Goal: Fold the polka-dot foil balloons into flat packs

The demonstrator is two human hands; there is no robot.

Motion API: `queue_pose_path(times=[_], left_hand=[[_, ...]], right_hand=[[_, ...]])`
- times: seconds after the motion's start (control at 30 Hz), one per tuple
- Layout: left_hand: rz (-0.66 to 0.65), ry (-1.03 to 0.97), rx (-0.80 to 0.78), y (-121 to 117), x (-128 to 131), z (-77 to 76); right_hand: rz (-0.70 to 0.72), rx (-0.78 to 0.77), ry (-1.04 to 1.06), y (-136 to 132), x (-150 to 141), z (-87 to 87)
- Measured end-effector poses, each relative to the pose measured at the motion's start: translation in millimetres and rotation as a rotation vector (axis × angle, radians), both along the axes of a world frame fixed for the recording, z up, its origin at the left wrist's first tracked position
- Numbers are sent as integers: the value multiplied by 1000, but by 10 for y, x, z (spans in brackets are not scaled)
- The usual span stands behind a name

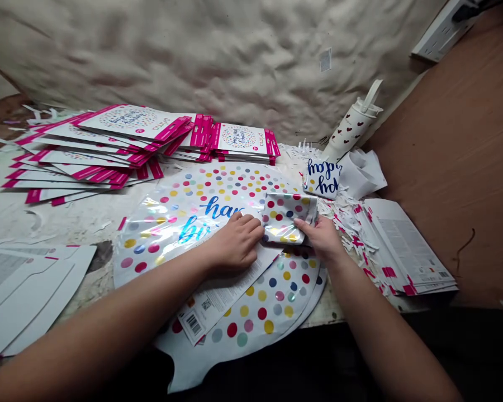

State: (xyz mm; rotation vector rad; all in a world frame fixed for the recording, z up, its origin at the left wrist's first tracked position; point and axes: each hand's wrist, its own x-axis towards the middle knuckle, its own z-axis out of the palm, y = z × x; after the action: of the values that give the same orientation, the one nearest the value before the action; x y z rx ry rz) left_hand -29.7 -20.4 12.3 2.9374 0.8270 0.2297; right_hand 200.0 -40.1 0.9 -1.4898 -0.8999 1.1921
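A folded foil balloon with coloured dots [285, 216] lies on top of a white card sleeve with a barcode [218, 298]. My right hand [323, 239] is closed on the folded balloon's right edge. My left hand [235, 244] rests with curled fingers pressed against the balloon's left edge and on the card. Under both lies a stack of flat round dotted balloons [184, 206] with blue "happy birthday" lettering.
Piles of pink-edged packed cards [109, 145] lie at the back left. Another folded balloon [322, 177] and a heart-print bottle [350, 131] stand at the back right. White flat cards lie at right [406, 251] and at left [20, 290]. Paper shreds are scattered near the bottle.
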Motion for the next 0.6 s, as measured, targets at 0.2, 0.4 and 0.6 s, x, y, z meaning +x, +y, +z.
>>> queue_pose_path(times=[0.2, 0.4, 0.6], left_hand=[[-65, -55, 93, -69, -34, 142], [-123, -39, 149, -127, -30, 187], [-148, -77, 122, -198, 20, 209]], right_hand=[[357, -96, -59, 72, 38, 294], [670, -269, 2, 296, 169, 389], [803, -306, -116, 397, 167, 402]])
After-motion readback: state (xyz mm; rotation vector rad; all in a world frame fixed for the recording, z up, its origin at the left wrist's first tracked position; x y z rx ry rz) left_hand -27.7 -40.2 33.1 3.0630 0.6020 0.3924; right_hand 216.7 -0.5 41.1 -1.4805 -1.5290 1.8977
